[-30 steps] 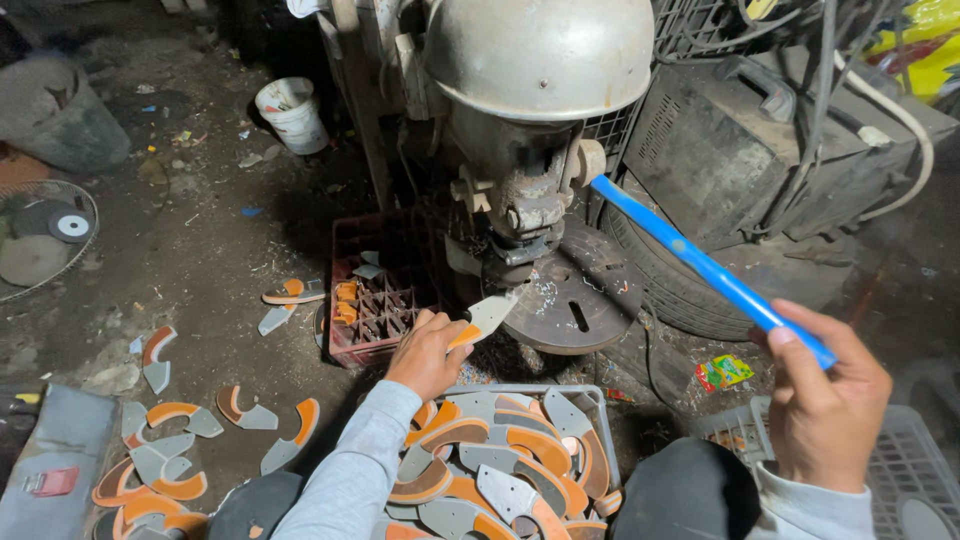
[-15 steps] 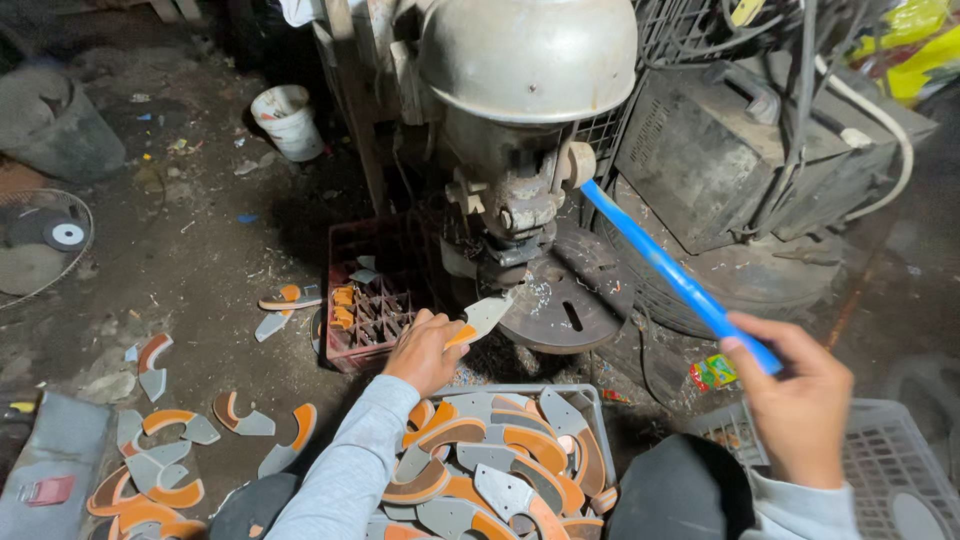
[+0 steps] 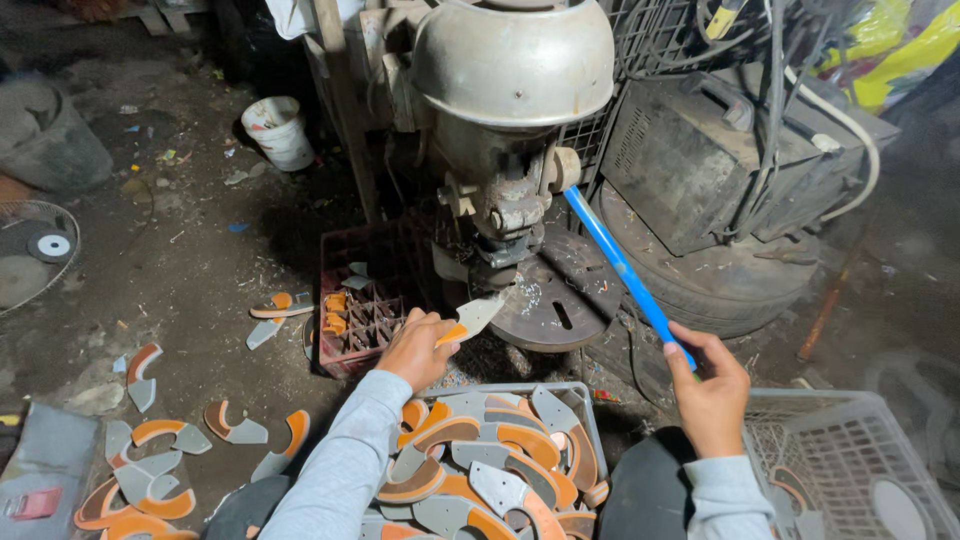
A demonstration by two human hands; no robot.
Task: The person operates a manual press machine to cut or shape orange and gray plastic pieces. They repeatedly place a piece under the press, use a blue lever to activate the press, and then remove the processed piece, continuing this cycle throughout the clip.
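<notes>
My left hand (image 3: 418,348) pinches a curved grey and orange piece (image 3: 474,316) and holds its tip under the head of a worn metal press (image 3: 510,120), above the round press table (image 3: 560,300). My right hand (image 3: 712,388) grips the lower end of the long blue lever (image 3: 625,272), which slopes up to the press's side. A grey crate (image 3: 590,420) heaped with several more curved grey and orange pieces sits just below my left arm.
A dark red grid crate (image 3: 362,315) stands left of the press. Loose curved pieces (image 3: 150,460) litter the dirt floor at lower left. A white bucket (image 3: 280,130) is at the back. A white mesh basket (image 3: 850,460) sits at lower right, and a tyre (image 3: 720,290) behind the lever.
My right hand has pulled the blue lever downward and closer to me. My left hand keeps the piece under the press head.
</notes>
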